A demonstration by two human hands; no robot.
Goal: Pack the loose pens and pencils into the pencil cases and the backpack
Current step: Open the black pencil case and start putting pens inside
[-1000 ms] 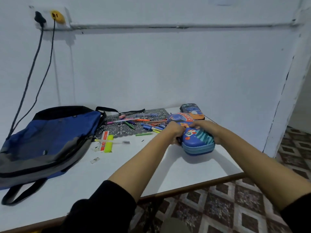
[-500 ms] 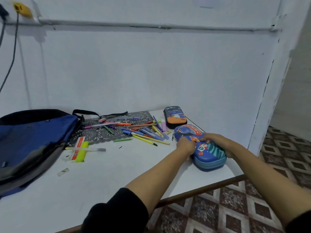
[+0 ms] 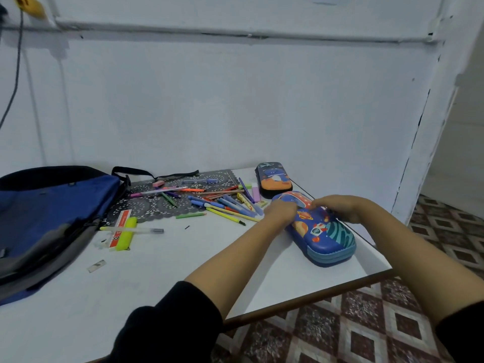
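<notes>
1. Hands both sit on the blue pencil case (image 3: 323,233). The left hand (image 3: 281,212) curls its fingers against the case's far left corner. The right hand (image 3: 337,209) lies over the lid, too blurred to tell grip from press.
2. The case looks zipped shut, so one hand should probably pin the shell while the other runs the zip.
3. The loose pens (image 3: 226,204) lie just left of the case, and the backpack (image 3: 52,205) lies well left.

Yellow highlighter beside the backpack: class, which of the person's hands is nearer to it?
Left. The left hand is at the blue pencil case's left edge, to the right of the yellow highlighter; the right hand lies over the case's top, farther right.
</notes>
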